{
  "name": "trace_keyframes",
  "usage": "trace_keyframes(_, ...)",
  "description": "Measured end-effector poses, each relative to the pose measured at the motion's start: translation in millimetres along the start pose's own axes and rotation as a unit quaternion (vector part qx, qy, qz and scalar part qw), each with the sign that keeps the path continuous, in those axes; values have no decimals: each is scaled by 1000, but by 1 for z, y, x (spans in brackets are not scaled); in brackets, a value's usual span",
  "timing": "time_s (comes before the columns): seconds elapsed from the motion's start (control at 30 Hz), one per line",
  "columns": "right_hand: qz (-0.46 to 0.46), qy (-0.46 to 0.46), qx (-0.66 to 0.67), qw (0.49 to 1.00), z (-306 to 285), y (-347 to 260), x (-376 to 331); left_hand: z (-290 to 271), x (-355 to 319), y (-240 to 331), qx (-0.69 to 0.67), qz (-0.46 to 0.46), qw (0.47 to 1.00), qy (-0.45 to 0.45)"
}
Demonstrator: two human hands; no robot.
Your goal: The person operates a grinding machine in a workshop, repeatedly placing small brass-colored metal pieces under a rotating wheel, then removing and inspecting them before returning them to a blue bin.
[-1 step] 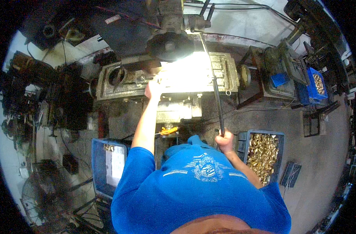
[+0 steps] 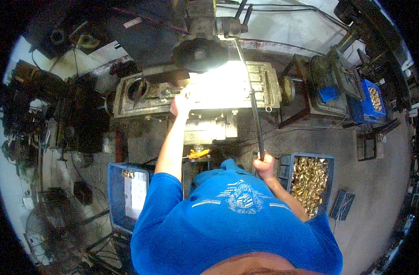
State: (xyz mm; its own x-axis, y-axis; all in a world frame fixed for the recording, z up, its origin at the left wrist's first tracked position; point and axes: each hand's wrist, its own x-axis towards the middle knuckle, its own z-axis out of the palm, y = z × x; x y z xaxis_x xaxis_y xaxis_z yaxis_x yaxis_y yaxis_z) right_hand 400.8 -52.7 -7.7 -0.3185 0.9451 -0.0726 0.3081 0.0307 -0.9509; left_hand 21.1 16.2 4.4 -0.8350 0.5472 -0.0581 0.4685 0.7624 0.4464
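My right hand (image 2: 264, 167) is wrapped round the lower end of a long dark lever (image 2: 256, 121), which runs up to the machine's head (image 2: 201, 52). Farther off, my left hand (image 2: 179, 105) reaches to the front of the metal machine table (image 2: 150, 103), just below the head. Its fingers are closed near the brightly lit spot; glare hides what is in them. To the right of my right forearm, many small brass-coloured parts (image 2: 308, 185) fill a blue crate (image 2: 332, 172).
Left of me stands another blue crate (image 2: 112, 197) with a few brass-coloured parts and a white sheet inside. An orange-yellow object (image 2: 199, 154) sits below the machine table. At right are a side bench (image 2: 305, 112) and a blue bin (image 2: 367, 98) of parts. A fan (image 2: 49, 224) stands lower left.
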Motion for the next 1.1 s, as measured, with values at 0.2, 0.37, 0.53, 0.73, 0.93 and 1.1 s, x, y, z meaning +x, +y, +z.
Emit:
trace_keyframes(0.2, -24, -9, -2, 1000, 0, 7, 2, -1, 1, -1, -5, -13, 1000, -2)
trace_keyframes(0.37, -6, -1, 17, 1000, 1, -6, 1, -6, -4, 4, -6, -13, 1000, 4)
trace_keyframes(0.53, 7, 2, 26, 1000, 2, -8, 0, -4, -4, 3, -4, -9, 1000, 17)
trace_keyframes(0.73, 19, -6, 47, 999, 3, 3, 2, 0, -2, 1, -13, -3, 999, 30)
trace_keyframes(0.93, -19, -7, 10, 1000, 3, 1, 3, 2, 3, -2, -9, -15, 1000, 0)
trace_keyframes(1.1, -53, 10, -16, 998, 4, 12, 6, -2, -2, 1, -4, -6, 1000, 1)
